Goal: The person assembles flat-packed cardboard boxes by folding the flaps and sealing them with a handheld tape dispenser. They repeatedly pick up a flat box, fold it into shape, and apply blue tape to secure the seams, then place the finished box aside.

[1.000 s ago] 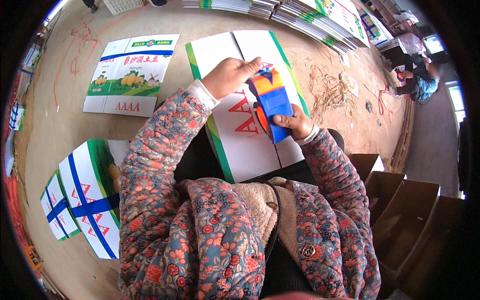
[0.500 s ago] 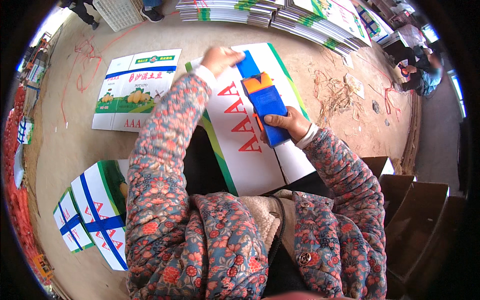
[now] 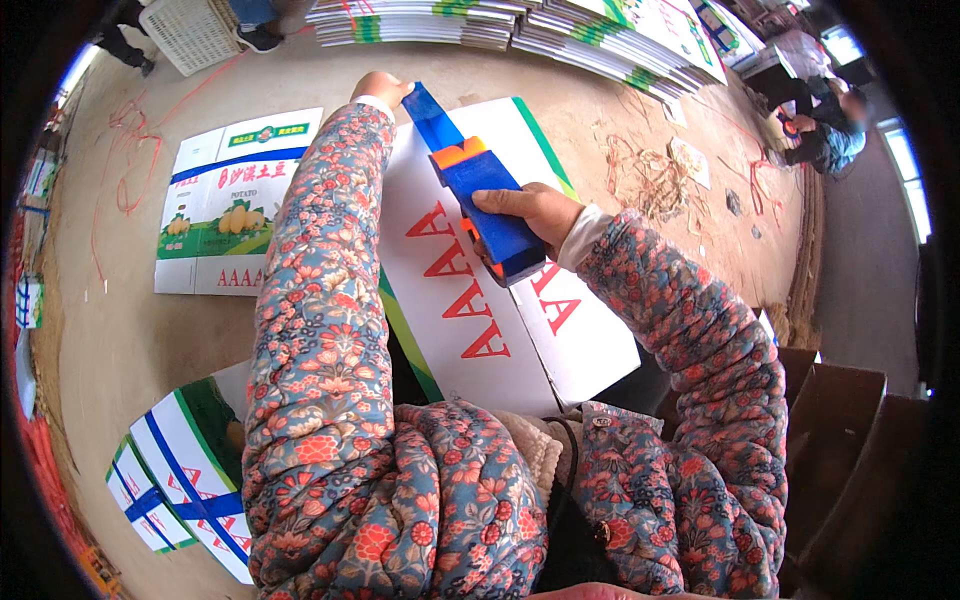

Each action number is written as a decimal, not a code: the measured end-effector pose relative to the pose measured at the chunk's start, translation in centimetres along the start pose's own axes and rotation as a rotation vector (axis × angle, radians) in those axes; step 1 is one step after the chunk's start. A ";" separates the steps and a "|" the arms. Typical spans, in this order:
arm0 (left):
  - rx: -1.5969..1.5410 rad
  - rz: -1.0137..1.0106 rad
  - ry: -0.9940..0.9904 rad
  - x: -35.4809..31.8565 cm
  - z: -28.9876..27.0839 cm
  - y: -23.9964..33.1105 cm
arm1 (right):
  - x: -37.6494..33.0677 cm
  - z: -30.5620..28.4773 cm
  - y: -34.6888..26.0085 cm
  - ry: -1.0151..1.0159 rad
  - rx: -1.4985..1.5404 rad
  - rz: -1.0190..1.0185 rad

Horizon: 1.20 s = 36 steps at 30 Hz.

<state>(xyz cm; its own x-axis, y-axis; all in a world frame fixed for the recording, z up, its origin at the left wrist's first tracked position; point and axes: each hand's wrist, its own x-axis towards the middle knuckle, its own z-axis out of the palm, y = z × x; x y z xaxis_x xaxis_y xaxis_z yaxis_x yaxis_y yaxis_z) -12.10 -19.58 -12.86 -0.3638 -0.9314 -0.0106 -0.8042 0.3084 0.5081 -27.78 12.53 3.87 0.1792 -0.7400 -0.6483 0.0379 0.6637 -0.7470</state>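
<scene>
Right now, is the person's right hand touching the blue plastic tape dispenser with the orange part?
Touching. The head view shows the right hand wrapped around the blue plastic tape dispenser, fingers over its body, above the white cardboard box.

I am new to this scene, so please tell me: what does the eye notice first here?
In the centre, the right hand grasps a blue tape dispenser over a white carton with red letters. The left hand stretches blue tape toward the far edge. Another flat printed carton lies to the left.
</scene>
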 end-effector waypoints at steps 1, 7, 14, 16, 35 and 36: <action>0.019 -0.017 -0.126 0.0 0.7 0.0 | 0.1 -0.1 0.0 -0.012 -0.015 0.011; 0.122 0.068 -0.293 -0.5 2.9 0.4 | 0.7 0.0 0.2 -0.029 0.016 0.017; 0.121 0.079 -0.381 -0.6 1.7 0.8 | 0.8 0.1 0.6 -0.033 0.023 -0.026; 0.128 0.055 -0.386 -1.3 0.7 1.0 | 0.8 0.2 0.7 -0.007 -0.003 -0.036; -0.207 0.142 -0.113 -13.1 -3.8 2.1 | -2.4 -0.3 3.4 0.083 -0.173 -0.122; -0.222 0.173 -0.111 -13.0 -3.6 1.9 | -3.7 -0.7 4.7 0.120 -0.230 -0.113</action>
<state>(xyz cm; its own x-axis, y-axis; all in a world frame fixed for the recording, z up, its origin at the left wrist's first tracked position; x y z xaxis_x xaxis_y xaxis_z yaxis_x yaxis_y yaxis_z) -7.22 -7.58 -8.70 -0.5457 -0.8380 0.0048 -0.6074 0.3995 0.6866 -28.91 18.30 2.68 0.0689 -0.8247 -0.5614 -0.1759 0.5438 -0.8205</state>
